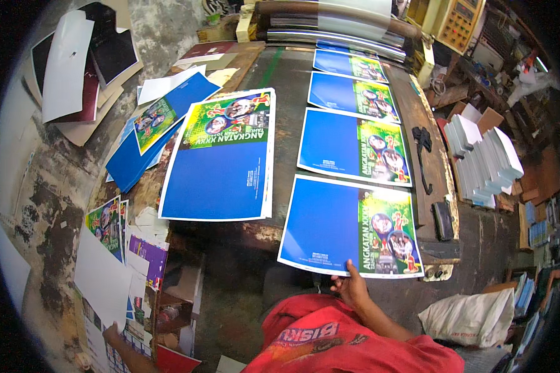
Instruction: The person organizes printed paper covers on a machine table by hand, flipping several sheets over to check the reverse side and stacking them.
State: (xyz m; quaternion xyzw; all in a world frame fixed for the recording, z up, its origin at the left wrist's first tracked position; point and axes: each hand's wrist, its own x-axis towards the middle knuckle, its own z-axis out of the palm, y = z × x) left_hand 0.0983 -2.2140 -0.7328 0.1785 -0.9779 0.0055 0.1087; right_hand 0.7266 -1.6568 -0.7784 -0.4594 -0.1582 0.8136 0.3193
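The right hand [350, 287] pinched the lower edge of the nearest glossy blue-and-green printed cover sheet [348, 227] at six o'clock on the dark bench [286, 81]. The left hand [113, 336], at eight o'clock, lay half hidden on white papers [102, 280]; its grip could not be made out. Five such sheets ran toward twelve o'clock, the farthest cut off under the rollers [330, 28]. One stack [224, 155] lay at ten o'clock.

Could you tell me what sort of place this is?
Probably a print or laminating shop: glossy blue-and-green printed sheets lie in a row below a roller machine, and stacked white sheets sit at the side.
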